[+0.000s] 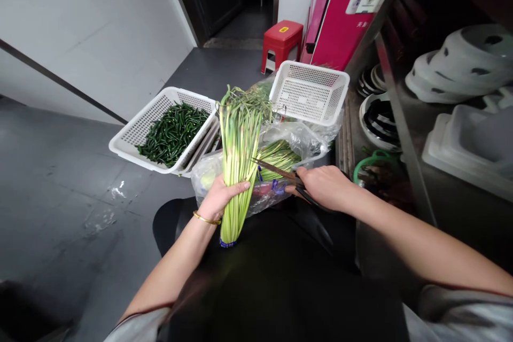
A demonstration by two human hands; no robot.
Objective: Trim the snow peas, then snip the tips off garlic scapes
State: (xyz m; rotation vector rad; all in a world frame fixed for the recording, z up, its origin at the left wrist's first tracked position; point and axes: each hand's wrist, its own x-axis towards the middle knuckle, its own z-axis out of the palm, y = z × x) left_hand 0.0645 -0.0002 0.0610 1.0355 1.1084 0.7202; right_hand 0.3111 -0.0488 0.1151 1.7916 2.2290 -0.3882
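The grey floor [60,171] fills the left half. A steel shelf [401,133] with white dishes stands at three o'clock. A white basket [132,133] of green chillies [172,133] lies at ten o'clock from the bundle, and an empty basket [308,91] at one o'clock, resting on a plastic bag [304,139] with more stalks inside. The bundle [238,144] of long green stalks stands nearly upright at the centre, above the person's lap. The left hand [220,195] has its fingers clamped around the lower part of the bundle. The right hand [324,186], at three o'clock from it, has its fingers closed on the scissors [276,170], whose blades point to nine o'clock and reach the stalks.
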